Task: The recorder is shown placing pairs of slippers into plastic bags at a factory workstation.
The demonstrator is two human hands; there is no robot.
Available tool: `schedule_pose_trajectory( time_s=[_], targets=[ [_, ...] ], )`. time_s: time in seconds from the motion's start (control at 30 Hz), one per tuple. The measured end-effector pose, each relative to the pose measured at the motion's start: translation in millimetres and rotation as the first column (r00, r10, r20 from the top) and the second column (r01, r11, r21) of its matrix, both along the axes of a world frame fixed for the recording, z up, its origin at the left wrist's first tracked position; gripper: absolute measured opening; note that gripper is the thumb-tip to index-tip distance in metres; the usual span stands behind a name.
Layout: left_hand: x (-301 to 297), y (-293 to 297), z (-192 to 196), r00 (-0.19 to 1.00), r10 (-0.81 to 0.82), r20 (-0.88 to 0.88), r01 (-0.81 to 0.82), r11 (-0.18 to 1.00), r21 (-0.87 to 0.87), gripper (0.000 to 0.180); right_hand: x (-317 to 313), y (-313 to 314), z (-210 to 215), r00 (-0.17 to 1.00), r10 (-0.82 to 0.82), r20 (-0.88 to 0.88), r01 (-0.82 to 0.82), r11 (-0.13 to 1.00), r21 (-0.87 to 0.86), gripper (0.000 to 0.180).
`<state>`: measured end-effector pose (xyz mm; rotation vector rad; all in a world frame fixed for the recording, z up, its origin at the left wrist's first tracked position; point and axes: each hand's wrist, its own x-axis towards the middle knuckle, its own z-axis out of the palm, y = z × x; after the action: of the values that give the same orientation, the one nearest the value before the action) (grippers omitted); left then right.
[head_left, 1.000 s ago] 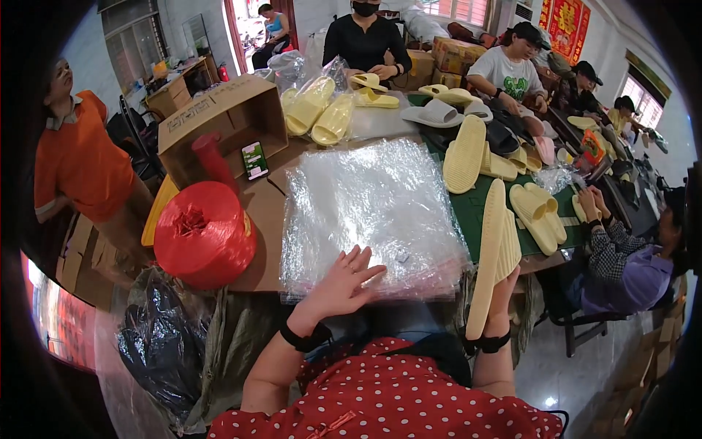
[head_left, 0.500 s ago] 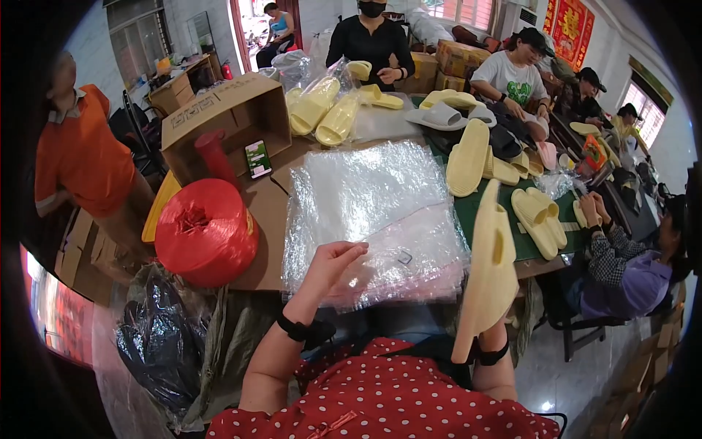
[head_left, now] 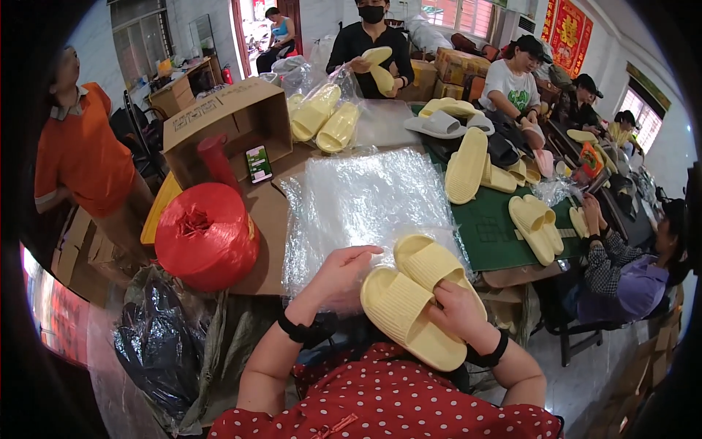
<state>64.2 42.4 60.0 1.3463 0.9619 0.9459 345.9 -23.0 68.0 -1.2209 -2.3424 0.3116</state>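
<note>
My right hand (head_left: 459, 313) grips a pair of pale yellow slippers (head_left: 398, 304), its fingers tucked into the foot openings under the ribbed straps. The pair is tilted, toes pointing away from me, over the near right part of a stack of clear plastic bags (head_left: 365, 194). Just left of the slippers, my left hand (head_left: 338, 274) has thumb and fingers pinched together at the edge of the top clear bag. The exact grip on the thin film is hard to make out.
A red twine roll (head_left: 207, 235), an open carton (head_left: 227, 110) and a phone (head_left: 258, 164) lie left of the bags. Bagged slippers (head_left: 318, 113) sit beyond; loose slippers (head_left: 537, 225) lie on the green mat (head_left: 482, 238) at right. Several co-workers surround the table, one (head_left: 371, 51) holding yellow slippers.
My right hand has swung the slippers leftward from the right side to over the bags, turning their tops into view. My left hand moved slightly right. The co-worker opposite has lifted a yellow pair.
</note>
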Motion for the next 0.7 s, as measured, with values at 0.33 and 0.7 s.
schedule_pose_trajectory(
  time_s=[0.33, 0.7],
  targets=[
    [21.8, -10.2, 52.9, 0.879, 0.040, -0.475, 0.363, 0.591, 0.720, 0.033, -31.7, 37.2, 26.2, 0.990, -0.139, -0.004, 0.139, 0.988, 0.069, 0.022],
    [27.4, -17.4, 69.9, 0.860, -0.329, -0.391, 0.508, 0.633, 0.584, 0.031, -69.8, 158.0, -30.5, 0.979, -0.085, 0.183, -0.006, 0.893, 0.450, 0.033]
  ],
)
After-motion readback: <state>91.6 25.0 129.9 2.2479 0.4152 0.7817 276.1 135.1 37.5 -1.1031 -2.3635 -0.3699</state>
